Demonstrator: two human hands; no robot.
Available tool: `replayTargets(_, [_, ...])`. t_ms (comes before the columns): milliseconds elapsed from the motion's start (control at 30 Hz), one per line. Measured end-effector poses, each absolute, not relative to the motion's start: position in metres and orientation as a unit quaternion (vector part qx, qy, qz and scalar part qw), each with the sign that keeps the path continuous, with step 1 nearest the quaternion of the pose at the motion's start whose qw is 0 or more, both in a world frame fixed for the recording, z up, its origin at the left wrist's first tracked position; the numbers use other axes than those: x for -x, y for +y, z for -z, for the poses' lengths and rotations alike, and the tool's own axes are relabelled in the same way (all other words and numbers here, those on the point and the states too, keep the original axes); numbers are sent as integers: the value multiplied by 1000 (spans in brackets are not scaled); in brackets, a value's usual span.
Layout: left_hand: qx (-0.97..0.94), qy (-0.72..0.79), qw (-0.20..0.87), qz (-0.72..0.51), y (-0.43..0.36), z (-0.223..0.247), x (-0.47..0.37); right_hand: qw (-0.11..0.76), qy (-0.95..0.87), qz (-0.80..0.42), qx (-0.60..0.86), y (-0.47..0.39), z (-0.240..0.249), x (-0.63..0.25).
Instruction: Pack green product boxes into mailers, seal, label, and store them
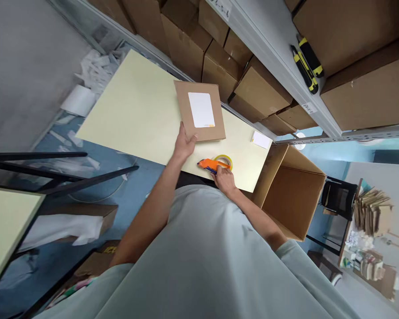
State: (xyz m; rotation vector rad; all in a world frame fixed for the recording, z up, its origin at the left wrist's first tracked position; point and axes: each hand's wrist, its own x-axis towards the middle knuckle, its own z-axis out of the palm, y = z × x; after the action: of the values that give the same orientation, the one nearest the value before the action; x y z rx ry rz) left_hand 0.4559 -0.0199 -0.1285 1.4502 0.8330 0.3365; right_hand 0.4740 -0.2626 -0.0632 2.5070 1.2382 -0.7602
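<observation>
In my left hand (185,144) is a flat brown cardboard box (202,133), gripped at its near left corner. A white label (201,108) covers the middle of its upper face. The box is over the cream table (133,106); whether it touches the surface I cannot tell. My right hand (224,179) is closed around the handle of an orange tape dispenser (209,165). A yellow-edged tape roll (223,158) sits on it. The dispenser is near the table's front edge, to the right of my left hand. A small white box (261,139) lies farther right on the table.
A large open carton (294,195) stands against the table's right end. Shelving (275,53) full of cardboard boxes runs along the back, with two yellow-and-black utility knives (306,66) on it. White scraps (96,73) litter the floor at left, near another table (9,212).
</observation>
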Motion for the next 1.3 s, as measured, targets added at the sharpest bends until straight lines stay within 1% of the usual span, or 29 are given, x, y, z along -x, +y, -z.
replayTargets(67, [-669, 386, 626, -106, 1, 122, -459, 128, 446, 261, -846, -244, 64, -466])
replayTargets(133, [-704, 422, 561, -111, 3, 110, -472, 134, 464, 261, -836, -231, 62, -458])
replayTargets(233, [-753, 452, 453, -153, -19, 92, -495, 140, 469, 268, -829, -226, 58, -451])
replayTargets(333, [-784, 448, 399, -156, -43, 81, -507, 141, 456, 274, -835, -228, 55, -452])
replayTargets(567, [-801, 439, 386, -133, -45, 77, -502, 151, 446, 271, -840, -242, 57, -456])
replayTargets(667, [-809, 427, 381, -134, -42, 79, -502, 173, 420, 296, -840, -280, 45, -461])
replayTargets(767, [-825, 408, 369, -126, -38, 79, -502, 206, 383, 327, -839, -333, 21, -481])
replayTargets(867, [-845, 371, 368, -109, -30, 79, -499, 252, 322, 319, -855, -368, 3, -517])
replayTargets(933, [-859, 334, 377, -91, -22, 78, -494, 262, 309, 288, -868, -371, 0, -543])
replayTargets(1100, [-878, 260, 399, -46, -7, 72, -492, 239, 324, 248, -881, -342, 13, -578])
replayTargets(1167, [-876, 271, 398, -38, -15, 67, -504, 235, 324, 247, -882, -335, 16, -579])
replayTargets(1300, [-857, 346, 380, -27, -48, 59, -535, 238, 315, 260, -881, -339, 13, -573])
